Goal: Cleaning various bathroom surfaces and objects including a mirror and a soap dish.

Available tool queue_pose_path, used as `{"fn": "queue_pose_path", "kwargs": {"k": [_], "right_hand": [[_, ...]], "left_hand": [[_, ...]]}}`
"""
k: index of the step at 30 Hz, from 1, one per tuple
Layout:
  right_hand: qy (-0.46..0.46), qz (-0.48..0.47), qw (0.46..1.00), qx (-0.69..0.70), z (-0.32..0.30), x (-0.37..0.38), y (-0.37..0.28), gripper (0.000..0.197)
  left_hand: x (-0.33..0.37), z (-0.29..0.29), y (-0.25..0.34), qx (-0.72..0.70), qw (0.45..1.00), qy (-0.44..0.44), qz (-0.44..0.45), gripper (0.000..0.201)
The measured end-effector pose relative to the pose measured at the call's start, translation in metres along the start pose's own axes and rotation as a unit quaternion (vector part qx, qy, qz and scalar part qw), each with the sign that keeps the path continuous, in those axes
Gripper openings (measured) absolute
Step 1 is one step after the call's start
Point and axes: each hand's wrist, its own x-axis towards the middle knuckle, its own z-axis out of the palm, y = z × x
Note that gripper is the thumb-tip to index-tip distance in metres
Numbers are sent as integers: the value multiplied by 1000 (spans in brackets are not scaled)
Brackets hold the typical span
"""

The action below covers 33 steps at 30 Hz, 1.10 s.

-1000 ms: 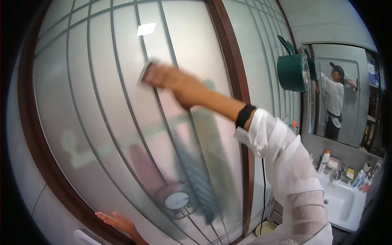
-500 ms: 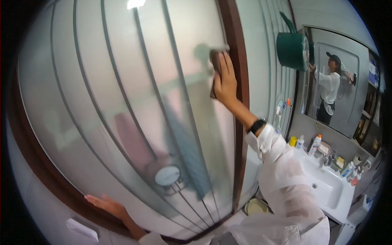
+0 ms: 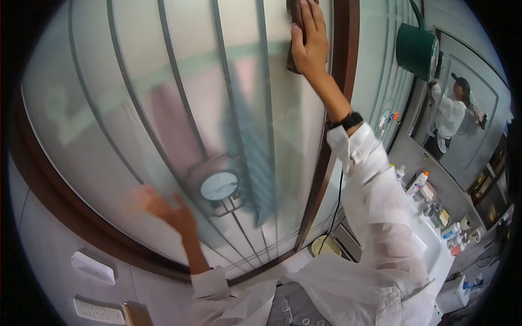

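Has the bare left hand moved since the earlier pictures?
Yes: the left hand has shifted up and right, away from the dark brown wooden frame, over striped frosted glass.

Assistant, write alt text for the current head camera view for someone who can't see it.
A person's right hand holds a brown cloth or pad against a striped, frosted glass panel. The open left hand, blurred, is before the panel's lower part. At right are a mirror and white sink.
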Motion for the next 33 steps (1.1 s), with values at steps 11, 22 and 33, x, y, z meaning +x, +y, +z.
{"fn": "queue_pose_path", "kwargs": {"k": [11, 22, 33], "right_hand": [[-395, -282, 868, 105, 2, -83, -87, 78], [-272, -220, 926, 145, 53, -79, -226, 38], [-270, -24, 955, 123, 87, 9, -185, 46]], "left_hand": [[-33, 21, 60, -40, 940, -307, 141, 64], [-83, -15, 16, -29, 918, -383, 97, 60], [-18, -65, -6, -25, 955, -295, 25, 65]]}}
